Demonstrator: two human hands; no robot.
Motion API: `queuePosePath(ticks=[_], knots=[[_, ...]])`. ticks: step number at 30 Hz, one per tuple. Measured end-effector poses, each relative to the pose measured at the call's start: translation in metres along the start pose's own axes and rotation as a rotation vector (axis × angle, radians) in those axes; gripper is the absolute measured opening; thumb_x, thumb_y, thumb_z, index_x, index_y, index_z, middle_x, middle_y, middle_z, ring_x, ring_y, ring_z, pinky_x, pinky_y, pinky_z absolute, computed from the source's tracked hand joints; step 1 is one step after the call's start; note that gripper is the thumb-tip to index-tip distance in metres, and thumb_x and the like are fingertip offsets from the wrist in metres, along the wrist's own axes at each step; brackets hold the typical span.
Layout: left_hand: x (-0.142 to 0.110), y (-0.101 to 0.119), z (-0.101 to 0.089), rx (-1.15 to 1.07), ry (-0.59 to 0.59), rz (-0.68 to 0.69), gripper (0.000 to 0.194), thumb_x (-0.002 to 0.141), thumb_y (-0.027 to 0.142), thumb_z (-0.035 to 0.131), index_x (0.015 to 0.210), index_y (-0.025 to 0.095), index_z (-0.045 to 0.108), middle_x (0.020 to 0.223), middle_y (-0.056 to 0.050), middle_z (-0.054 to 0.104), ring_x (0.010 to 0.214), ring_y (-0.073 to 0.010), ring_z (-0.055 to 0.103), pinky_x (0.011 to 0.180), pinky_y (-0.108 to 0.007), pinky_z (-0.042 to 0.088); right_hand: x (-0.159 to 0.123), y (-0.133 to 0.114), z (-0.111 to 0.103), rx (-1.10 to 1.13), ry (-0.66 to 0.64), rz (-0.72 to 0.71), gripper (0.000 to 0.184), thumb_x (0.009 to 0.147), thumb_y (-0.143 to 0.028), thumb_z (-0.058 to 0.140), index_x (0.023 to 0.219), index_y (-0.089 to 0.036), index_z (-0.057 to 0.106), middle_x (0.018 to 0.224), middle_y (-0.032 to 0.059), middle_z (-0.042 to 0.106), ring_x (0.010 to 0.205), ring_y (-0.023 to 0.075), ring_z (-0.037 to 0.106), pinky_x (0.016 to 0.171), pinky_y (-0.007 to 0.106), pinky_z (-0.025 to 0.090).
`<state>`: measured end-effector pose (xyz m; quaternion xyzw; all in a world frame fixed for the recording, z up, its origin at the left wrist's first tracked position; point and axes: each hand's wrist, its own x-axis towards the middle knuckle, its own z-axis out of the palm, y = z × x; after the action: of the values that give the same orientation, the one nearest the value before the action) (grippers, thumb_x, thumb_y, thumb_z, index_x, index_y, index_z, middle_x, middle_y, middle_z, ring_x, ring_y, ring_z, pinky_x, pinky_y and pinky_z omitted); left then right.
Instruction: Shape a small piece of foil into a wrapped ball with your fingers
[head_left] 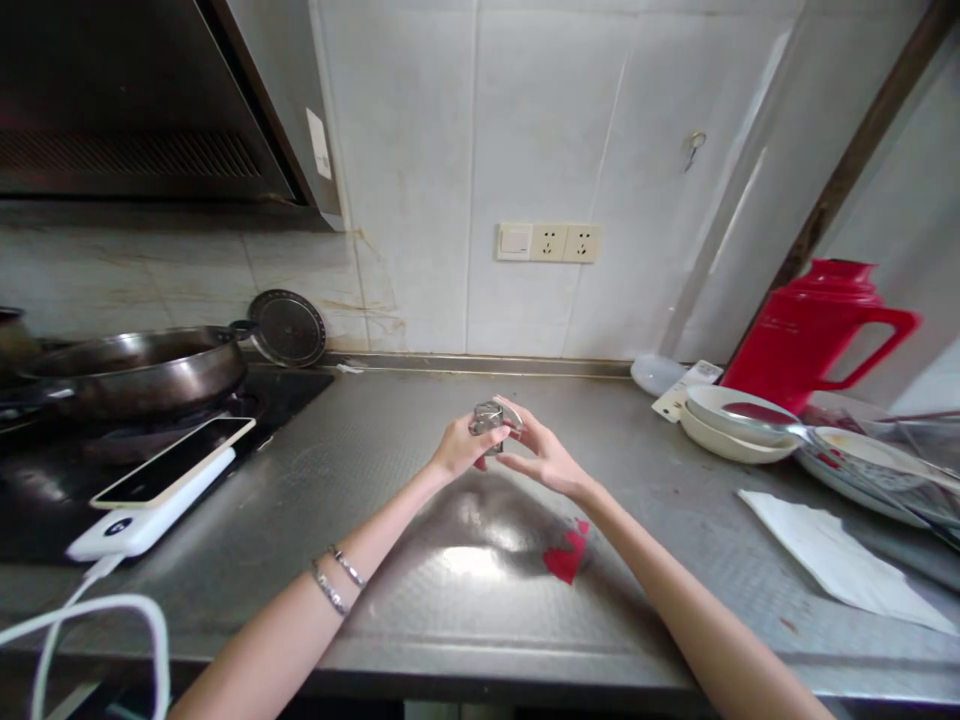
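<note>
Over the middle of the metal counter, my left hand (457, 447) is closed around a small, clear, glass-like container (487, 418) with greyish glints. My right hand (546, 455) meets it from the other side. Its fingers curl around a thin, pale, curved piece (511, 412) at the container's upper right, which looks like a lid. Whether this piece touches the container I cannot tell. Fingers hide part of both things. Two bracelets circle my left wrist.
On the left, a pan (150, 372) sits on the cooktop beside a phone (176, 460) on a white power bank (150, 520). To the right stand a red thermos (799, 335), stacked bowls (735, 440) and a white paper (840, 555). Red scraps (564, 558) lie near my right forearm.
</note>
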<state>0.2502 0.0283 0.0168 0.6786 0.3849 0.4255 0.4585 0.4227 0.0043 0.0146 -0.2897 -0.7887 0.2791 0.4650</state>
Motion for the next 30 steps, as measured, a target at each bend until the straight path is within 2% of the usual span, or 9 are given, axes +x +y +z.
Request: queuePosePath(ticks=[3,7,11,14,16,18,21,26,30], knots=[[0.0,-0.003,0.003,0.002,0.008,-0.044,0.042,0.073,0.052,0.064,0.092,0.014,0.064,0.067,0.0,0.059,0.043,-0.0088,0.053,0.038,-0.02,0.044,-0.001,0.003,0.005,-0.083,0.042,-0.017,0.078,0.072,-0.033,0.073,0.14,-0.028,0.035,0.141,0.0115,0.044,0.127,0.0252,0.047,0.102,0.045,0.043],[-0.001,-0.003,0.005,-0.013,-0.028,-0.101,0.049,0.073,0.058,0.062,0.096,0.014,0.065,0.069,-0.002,0.062,0.043,-0.0103,0.054,0.04,-0.023,0.046,-0.001,0.009,0.008,-0.049,0.088,-0.029,0.073,0.072,-0.033,0.074,0.137,-0.028,0.041,0.136,0.0113,0.049,0.122,0.0247,0.051,0.098,0.043,0.047],[-0.001,-0.004,-0.003,-0.158,-0.182,-0.109,0.064,0.07,0.062,0.064,0.113,0.015,0.059,0.098,-0.011,0.067,0.071,-0.018,0.066,0.048,-0.023,0.051,-0.001,0.011,0.011,0.013,0.124,-0.001,0.067,0.071,-0.033,0.074,0.131,-0.025,0.047,0.132,0.0113,0.052,0.118,0.0245,0.054,0.095,0.04,0.05],[0.0,-0.01,-0.009,-0.207,-0.363,-0.051,0.075,0.065,0.061,0.069,0.123,0.017,0.052,0.117,-0.017,0.061,0.094,-0.026,0.064,0.053,-0.024,0.052,0.0,0.012,0.013,0.08,0.146,0.034,0.063,0.07,-0.036,0.075,0.126,-0.021,0.051,0.127,0.012,0.056,0.115,0.024,0.057,0.095,0.039,0.05],[0.003,-0.016,-0.009,-0.192,-0.421,0.03,0.083,0.06,0.053,0.077,0.128,0.017,0.045,0.122,-0.018,0.058,0.103,-0.0285,0.062,0.061,-0.028,0.054,0.0,0.014,0.014,0.143,0.17,0.078,0.064,0.068,-0.037,0.076,0.125,-0.02,0.052,0.124,0.0117,0.059,0.111,0.0234,0.06,0.095,0.039,0.05],[0.005,-0.023,-0.005,-0.178,-0.357,0.146,0.099,0.052,0.039,0.085,0.134,0.018,0.034,0.125,-0.018,0.057,0.11,-0.0283,0.059,0.078,-0.034,0.053,0.001,0.014,0.015,0.21,0.19,0.125,0.064,0.067,-0.038,0.076,0.123,-0.02,0.052,0.117,0.0106,0.064,0.103,0.0224,0.063,0.092,0.038,0.052],[0.008,-0.031,0.003,-0.137,-0.158,0.252,0.112,0.05,0.028,0.087,0.139,0.019,0.019,0.127,-0.018,0.055,0.112,-0.026,0.058,0.096,-0.041,0.044,0.002,0.011,0.017,0.282,0.209,0.163,0.06,0.067,-0.038,0.076,0.119,-0.018,0.055,0.11,0.0091,0.067,0.096,0.0213,0.066,0.087,0.037,0.054],[0.007,-0.028,0.005,-0.063,-0.052,0.33,0.084,0.057,0.026,0.083,0.124,0.017,0.033,0.116,-0.015,0.061,0.103,-0.0245,0.062,0.091,-0.04,0.046,0.003,0.002,0.017,0.341,0.199,0.172,0.062,0.067,-0.038,0.076,0.122,-0.02,0.056,0.115,0.0082,0.066,0.103,0.0222,0.063,0.089,0.036,0.052],[0.005,-0.024,0.004,-0.097,-0.047,0.291,0.076,0.058,0.022,0.081,0.119,0.017,0.036,0.113,-0.012,0.06,0.098,-0.0234,0.062,0.088,-0.038,0.048,0.006,0.0,0.012,0.292,0.256,0.202,0.046,0.079,-0.048,0.062,0.113,-0.018,0.064,0.108,0.0074,0.068,0.095,0.0207,0.064,0.081,0.032,0.053]])
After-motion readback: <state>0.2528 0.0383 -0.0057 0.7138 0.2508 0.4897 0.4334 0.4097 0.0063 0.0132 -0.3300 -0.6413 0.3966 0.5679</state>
